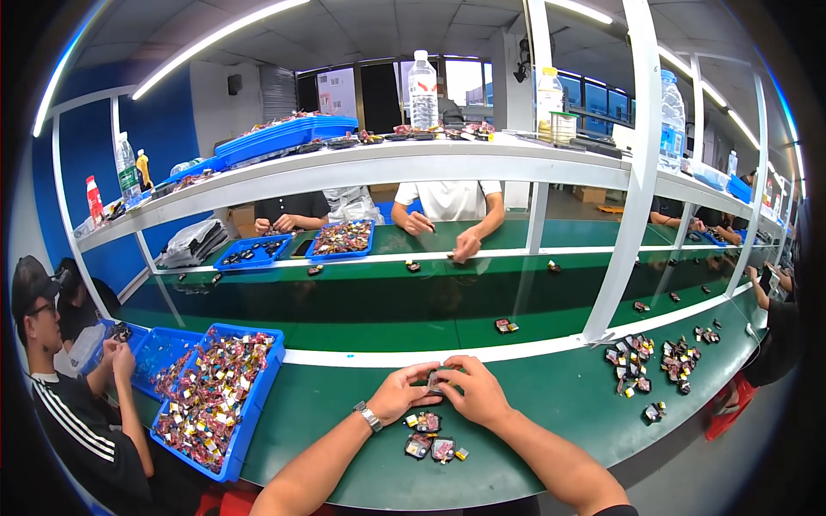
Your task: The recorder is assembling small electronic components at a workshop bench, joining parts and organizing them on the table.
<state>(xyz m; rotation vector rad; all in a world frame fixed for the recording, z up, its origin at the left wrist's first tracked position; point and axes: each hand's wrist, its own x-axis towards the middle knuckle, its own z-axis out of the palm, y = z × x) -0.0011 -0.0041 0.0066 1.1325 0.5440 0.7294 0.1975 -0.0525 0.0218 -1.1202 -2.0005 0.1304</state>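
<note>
The person is wearing a silver watch (369, 417) around the left wrist (354, 429), and a black sleeve (618, 511) is showing on the right arm (551, 451).

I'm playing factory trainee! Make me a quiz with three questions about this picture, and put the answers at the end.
1. What are the left hand and right hand holding together?
2. True or false: the metal-banded wristwatch is on the right wrist.
3. Fill in the gap: the blue tray heaped with small wired parts is to the ____ of the hands.

Key:
1. A small electronic part.
2. False; it is on the left wrist.
3. Left.
</note>
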